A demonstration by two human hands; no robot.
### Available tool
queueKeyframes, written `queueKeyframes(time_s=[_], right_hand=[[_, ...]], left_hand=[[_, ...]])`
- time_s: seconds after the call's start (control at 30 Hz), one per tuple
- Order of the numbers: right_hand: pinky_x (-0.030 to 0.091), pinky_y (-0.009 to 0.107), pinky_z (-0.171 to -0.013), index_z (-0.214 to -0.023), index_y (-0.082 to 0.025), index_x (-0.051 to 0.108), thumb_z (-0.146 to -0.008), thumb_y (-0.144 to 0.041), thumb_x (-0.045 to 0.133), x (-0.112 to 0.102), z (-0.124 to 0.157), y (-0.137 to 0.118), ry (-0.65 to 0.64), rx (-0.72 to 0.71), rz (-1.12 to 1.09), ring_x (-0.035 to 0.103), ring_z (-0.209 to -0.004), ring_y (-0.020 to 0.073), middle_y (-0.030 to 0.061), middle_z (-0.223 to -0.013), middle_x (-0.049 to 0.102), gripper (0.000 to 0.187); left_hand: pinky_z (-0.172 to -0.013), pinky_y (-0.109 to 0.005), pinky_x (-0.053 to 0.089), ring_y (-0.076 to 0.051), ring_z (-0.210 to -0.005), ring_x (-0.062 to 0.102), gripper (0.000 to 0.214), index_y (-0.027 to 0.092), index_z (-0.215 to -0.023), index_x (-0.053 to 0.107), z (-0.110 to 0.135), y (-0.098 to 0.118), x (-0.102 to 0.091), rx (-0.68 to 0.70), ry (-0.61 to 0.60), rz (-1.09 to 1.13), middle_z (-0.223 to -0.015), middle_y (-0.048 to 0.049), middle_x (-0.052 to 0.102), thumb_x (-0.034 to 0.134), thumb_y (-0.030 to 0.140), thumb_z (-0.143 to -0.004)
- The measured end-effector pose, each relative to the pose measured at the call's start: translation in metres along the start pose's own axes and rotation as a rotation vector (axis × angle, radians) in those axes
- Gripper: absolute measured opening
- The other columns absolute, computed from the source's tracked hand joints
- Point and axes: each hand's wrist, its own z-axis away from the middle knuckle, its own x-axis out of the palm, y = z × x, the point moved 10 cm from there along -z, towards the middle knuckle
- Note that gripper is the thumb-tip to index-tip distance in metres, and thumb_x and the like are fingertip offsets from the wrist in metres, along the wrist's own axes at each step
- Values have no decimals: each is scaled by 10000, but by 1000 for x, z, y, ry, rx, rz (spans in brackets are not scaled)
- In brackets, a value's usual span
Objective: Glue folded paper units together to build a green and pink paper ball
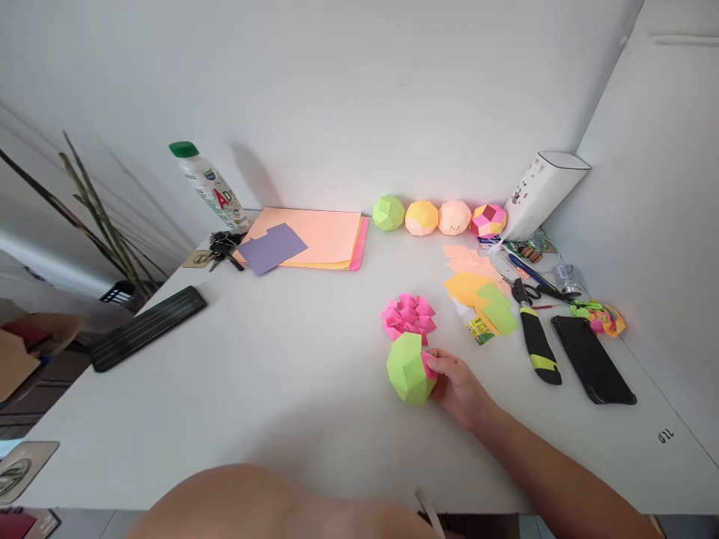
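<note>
My right hand (457,385) grips a faceted paper ball (413,370) by its right side, thumb in front and fingers behind. The ball is mostly light green, with a pink patch under my thumb. Directly behind it on the table lies a cluster of folded pink paper pieces (408,316). A large blurred stretch of bare skin crosses the bottom edge, but my left hand does not show.
Against the wall stand several finished paper balls (421,217). Paper sheets (314,232) lie left of them, beside a bottle (213,187) and keys (225,247). At right are cut paper pieces (477,288), a glue bottle (477,326), a cutter (539,344), scissors (525,290) and a phone (592,359).
</note>
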Motion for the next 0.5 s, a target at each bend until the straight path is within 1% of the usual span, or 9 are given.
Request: queueKeyframes(time_s=[0.07,0.13,0.2,0.23,0.27,0.33,0.37,0.43,0.5], right_hand=[[379,243,-584,-634,-175,532,-697,-312,724,2,3,-5,17,-69,-20,453,-613,117,-24,-653,512,244],[375,240,-584,-656,-182,550,-692,-319,741,4,7,-10,33,-160,-23,449,-610,113,-31,-650,515,238],[377,241,-594,-677,-189,568,-713,-325,739,6,11,-14,48,-243,-8,453,-614,109,-37,-650,524,221],[381,244,-607,-689,-192,578,-724,-328,736,7,13,-15,64,-279,4,460,-622,108,-37,-655,535,212],[391,251,-631,-705,-194,590,-732,-333,733,7,15,-15,81,-309,16,475,-642,111,-33,-671,553,201],[407,261,-666,-733,-199,610,-745,-343,728,6,17,-14,114,-347,34,501,-677,118,-26,-699,579,186],[413,262,-673,-731,-199,613,-748,-342,727,5,18,-13,128,-351,36,510,-689,119,-24,-712,586,183],[426,260,-649,-727,-199,619,-745,-344,731,6,17,-8,132,-318,47,530,-688,121,-19,-733,602,184],[442,263,-632,-740,-194,633,-735,-346,739,7,17,-5,127,-281,91,556,-703,133,-4,-761,626,186]], left_hand=[[-552,-383,450,-268,-654,573,180,418,-805,712,-6,-11,-35,-127,244,95,-646,-22,655,555,501,-775],[-594,-387,443,-257,-653,562,246,340,-825,719,-8,-21,-37,-148,300,109,-667,-61,651,517,478,-817],[-586,-365,427,-218,-592,537,360,250,-750,711,-12,-39,-28,-171,331,123,-594,-77,601,432,435,-883],[-561,-341,419,-189,-540,515,413,215,-681,696,-15,-58,-15,-262,302,203,-536,-63,562,425,445,-890],[-526,-315,416,-171,-526,518,430,183,-689,691,-16,-79,6,-404,209,338,-577,-69,579,437,470,-883],[-492,-300,445,-182,-582,588,427,169,-933,676,-13,-107,46,-644,77,727,-831,-104,640,451,526,-862],[-557,-324,489,-220,-725,630,412,183,-1048,642,-14,-110,58,-677,53,886,-970,-117,627,499,513,-846],[-755,-371,502,-260,-966,597,373,158,-1069,631,-17,-114,60,-660,116,1094,-1043,-135,614,540,447,-851],[-858,-378,456,-243,-999,580,312,149,-1085,626,-19,-119,49,-637,232,1197,-1044,-135,619,554,358,-865]])
